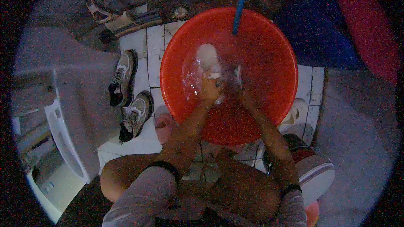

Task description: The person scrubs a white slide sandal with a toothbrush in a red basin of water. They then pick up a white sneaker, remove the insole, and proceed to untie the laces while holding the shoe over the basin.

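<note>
A large red basin [168,71] holds water that ripples and glints around my hands. Inside it, toward the left, is a white sandal [206,54], its rounded end pointing away from me. My left hand [213,87] grips the near part of this sandal, fingers closed about it. Close by on the right, my right hand [240,85] is down in the splashing water. Its fingers are smeared and partly hidden, so whether they hold anything does not show. Over the far rim hangs a blue hose or pipe [240,12], its lower end above the water.
A pair of grey-and-black sneakers [135,115] rests on white tiles at the left. Beside the basin are a pink cup-like thing [165,126], another pale sandal [296,111] and a white-soled shoe [315,176]. Blue cloth [320,25] hangs at the far right.
</note>
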Demonstrator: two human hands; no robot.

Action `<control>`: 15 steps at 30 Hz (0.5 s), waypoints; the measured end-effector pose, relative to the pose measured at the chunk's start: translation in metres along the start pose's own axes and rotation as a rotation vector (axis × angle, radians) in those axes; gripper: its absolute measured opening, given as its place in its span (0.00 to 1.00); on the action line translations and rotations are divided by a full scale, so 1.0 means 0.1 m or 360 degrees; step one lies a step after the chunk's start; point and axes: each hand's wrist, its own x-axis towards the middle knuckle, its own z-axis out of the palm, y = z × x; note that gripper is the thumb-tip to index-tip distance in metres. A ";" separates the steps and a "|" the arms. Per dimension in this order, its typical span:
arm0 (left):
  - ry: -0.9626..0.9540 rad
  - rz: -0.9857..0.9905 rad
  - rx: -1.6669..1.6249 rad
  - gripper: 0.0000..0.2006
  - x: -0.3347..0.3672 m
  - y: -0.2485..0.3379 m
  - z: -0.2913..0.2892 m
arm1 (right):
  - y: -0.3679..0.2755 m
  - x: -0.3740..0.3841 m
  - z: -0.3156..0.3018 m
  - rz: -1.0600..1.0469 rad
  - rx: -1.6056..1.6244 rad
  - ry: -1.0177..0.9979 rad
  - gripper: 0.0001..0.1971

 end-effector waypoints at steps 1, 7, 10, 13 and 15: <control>0.0010 -0.0015 -0.0150 0.12 0.00 -0.06 0.03 | -0.04 -0.03 0.07 0.0004 -0.0006 -0.0059 0.30; -0.0227 -0.0630 -0.1425 0.08 0.07 -0.28 0.28 | -0.42 -0.10 0.21 0.0070 -0.0061 -0.0337 0.30; 0.0259 -0.0730 -0.2173 0.13 0.14 -0.27 0.22 | -0.58 -0.16 0.20 0.0319 -0.0226 -0.0364 0.31; 0.0546 -0.1347 -0.2819 0.15 0.20 -0.35 0.17 | -0.49 -0.09 0.17 0.0582 -0.0555 -0.0268 0.34; 0.0740 -0.1704 -0.2937 0.17 0.24 -0.59 0.17 | -0.23 0.02 0.13 0.0662 -0.0520 -0.0152 0.34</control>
